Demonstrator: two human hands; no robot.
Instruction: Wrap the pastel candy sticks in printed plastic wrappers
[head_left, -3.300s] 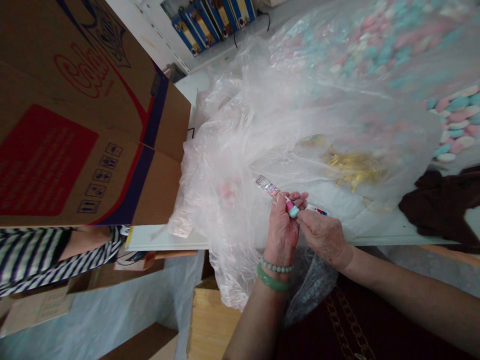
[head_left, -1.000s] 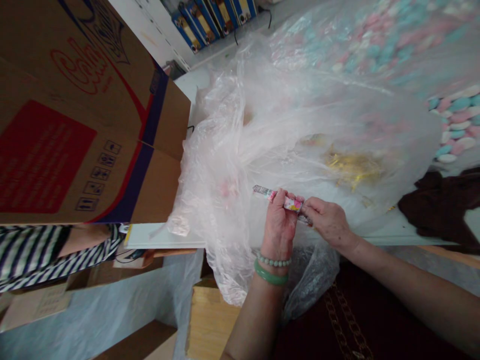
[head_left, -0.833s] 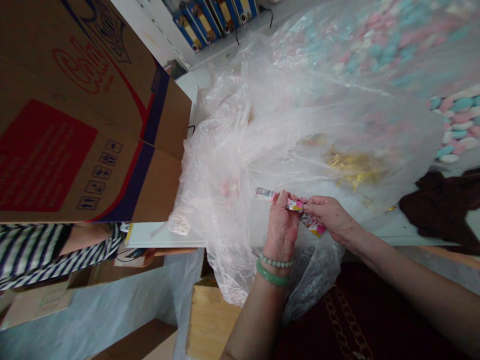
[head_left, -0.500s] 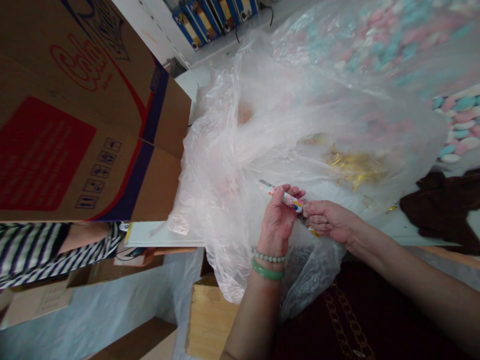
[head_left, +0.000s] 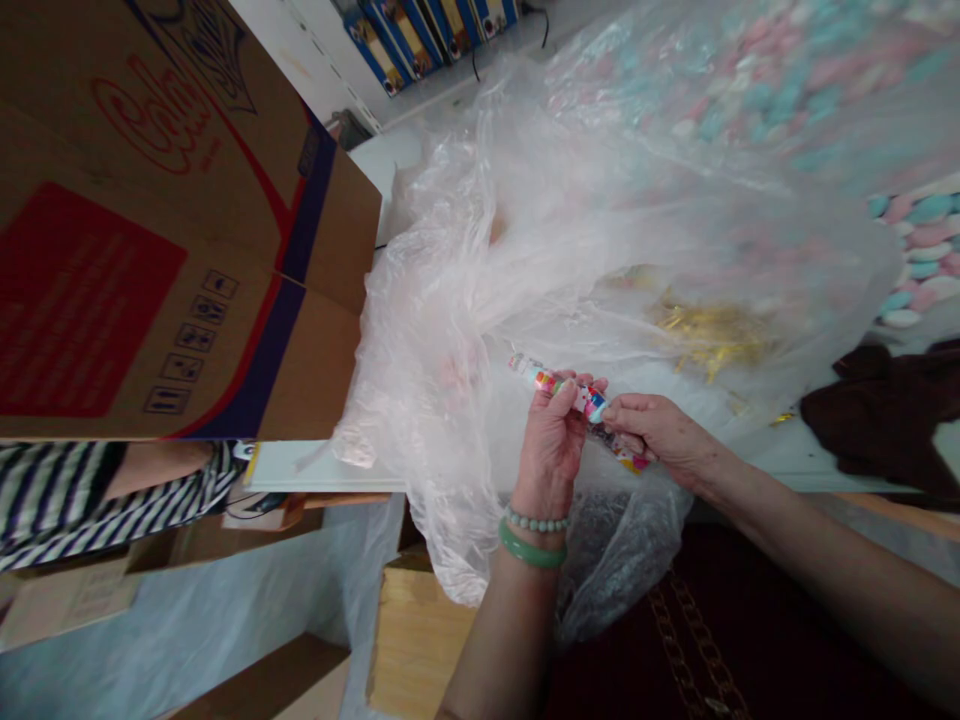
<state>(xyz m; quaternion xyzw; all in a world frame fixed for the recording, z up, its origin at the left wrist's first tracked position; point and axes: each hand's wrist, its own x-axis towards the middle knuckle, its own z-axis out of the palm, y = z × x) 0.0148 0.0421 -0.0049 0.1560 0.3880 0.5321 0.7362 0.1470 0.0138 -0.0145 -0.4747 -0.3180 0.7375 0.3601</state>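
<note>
A slim printed packet (head_left: 549, 381), brightly coloured with a clear-looking end, lies across my left hand (head_left: 553, 430). That hand is closed on it, the thumb pressing on top. My right hand (head_left: 656, 432) pinches the packet's near end between thumb and fingers. Below the right fingers, the end of a second colourful wrapper (head_left: 631, 459) shows; whether it belongs to the same packet I cannot tell. Beneath both hands spreads a large crumpled clear plastic bag (head_left: 450, 330), partly hanging over the table's front edge. Gold twist ties (head_left: 709, 330) show blurrily through the plastic, right of my hands.
A big brown carton (head_left: 225, 220) stands on the left. Pink, blue and white sweets (head_left: 930, 245) lie at the right, with more behind plastic. Dark brown cloth (head_left: 877, 410) rests at the right edge. Blue binders (head_left: 420, 40) stand behind. A striped sleeve (head_left: 60, 490) shows at left.
The packet has turned in my fingers, so more of its coloured print faces up. My right fingers have tightened around its near end. The view has shifted slightly.
</note>
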